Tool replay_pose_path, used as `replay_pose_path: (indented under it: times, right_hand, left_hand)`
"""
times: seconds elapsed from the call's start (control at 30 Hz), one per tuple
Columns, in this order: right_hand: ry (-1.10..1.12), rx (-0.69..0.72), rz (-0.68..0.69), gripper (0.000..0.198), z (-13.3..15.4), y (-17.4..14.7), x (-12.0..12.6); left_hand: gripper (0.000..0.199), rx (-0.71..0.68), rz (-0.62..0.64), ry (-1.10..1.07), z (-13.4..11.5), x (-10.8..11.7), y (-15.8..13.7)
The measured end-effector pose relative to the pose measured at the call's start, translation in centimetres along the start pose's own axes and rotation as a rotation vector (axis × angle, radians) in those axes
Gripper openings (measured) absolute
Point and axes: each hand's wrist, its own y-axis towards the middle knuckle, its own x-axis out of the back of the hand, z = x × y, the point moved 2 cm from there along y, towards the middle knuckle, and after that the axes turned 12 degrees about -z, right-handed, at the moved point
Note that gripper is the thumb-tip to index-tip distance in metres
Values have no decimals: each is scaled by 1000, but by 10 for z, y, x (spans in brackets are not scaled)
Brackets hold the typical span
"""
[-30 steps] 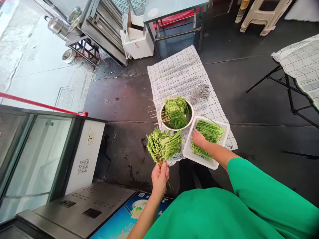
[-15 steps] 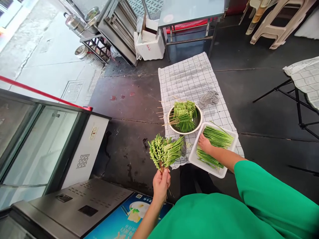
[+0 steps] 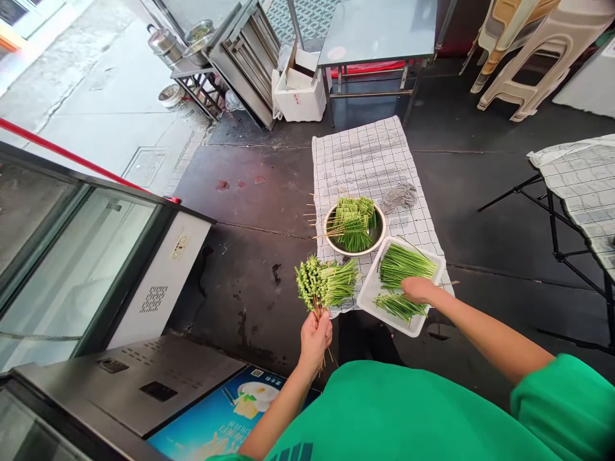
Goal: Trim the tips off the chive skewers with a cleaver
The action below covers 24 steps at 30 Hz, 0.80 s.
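One fist, the left hand (image 3: 316,334), is closed around the bare lower ends of a sheaf of thin skewers (image 3: 318,308), a hold that probably keeps the palm off the threaded green stalks (image 3: 329,282) fanned out above. Just beyond, a metal bowl (image 3: 383,234) on the cloth-covered worktop (image 3: 355,160) holds skewered stalks (image 3: 355,221), their sticks jutting past its left rim, likely so the ends stay easy to take. Right of it lies a crumpled grey cloth (image 3: 400,197). Nearer, a white plastic tray (image 3: 369,293) keeps loose stalks (image 3: 407,264) in two bunches, presumably against tangling. The right hand (image 3: 416,289) is down among them; its fingertips are hidden, so whether it grips anything cannot be told.
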Motion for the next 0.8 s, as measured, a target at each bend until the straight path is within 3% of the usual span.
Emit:
replay_pose_path:
  times: [0.07,0.17,0.27,0.4,0.57,0.67,0.8]
  right_hand:
    - [27,-14,105,36,-15,-28,35]
    - [335,-146,219,31,-22,-75,61]
    - [684,-221,6,40,1,-113,56]
    - [925,-94,-315,39,60,-144,23]
    - [717,224,-587,27,112,-156,-3]
    - [471,321,-695,27,118,-157,-6]
    - [296,367,-737,30,114,-154,-6]
  left_hand:
    - [50,-14,25,-20,0,-9,-4]
    - [50,-43,46,-66,1,-28,-8]
    - [50,-61,59,-100,3,-49,-14]
    - [47,-128,76,-114,7,-77,-25]
    - [43,-132,76,-178,11,-102,-41]
    - [38,-160,39,-168,12,-108,-45]
    - [32,-184,15,-117,13,-110,-47]
